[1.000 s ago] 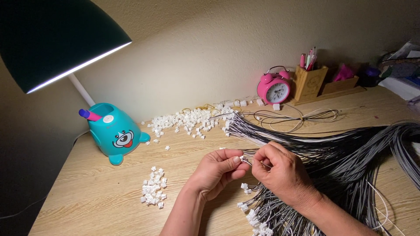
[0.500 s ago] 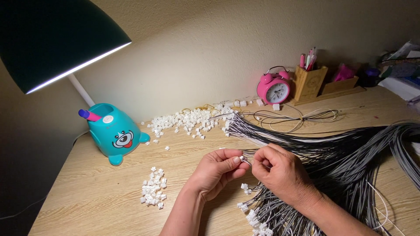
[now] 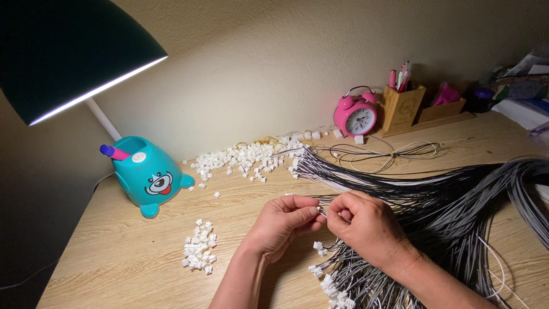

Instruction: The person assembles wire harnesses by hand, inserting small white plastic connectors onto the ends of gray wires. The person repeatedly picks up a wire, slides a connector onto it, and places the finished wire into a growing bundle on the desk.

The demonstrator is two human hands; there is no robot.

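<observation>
White connector [image 3: 321, 211], tiny, sits pinched between my left hand [image 3: 281, 224] and right hand [image 3: 366, 226] over the near middle of the wooden desk [image 3: 114, 257], fingertips pressed together around it and a thin wire. Grey wire bundle [image 3: 457, 194] fans right; loose connector pile [image 3: 199, 254] lies left.

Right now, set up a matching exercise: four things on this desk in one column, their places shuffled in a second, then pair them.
1. alarm clock
2. lamp base
3. small pile of white plugs
4. pen holder

a. near front edge, left of the hands
b. far left, under the shade
c. by the wall, right of the clock
d. by the wall, left of the pen holder

1-d, 2-b, 3-a, 4-c
</observation>
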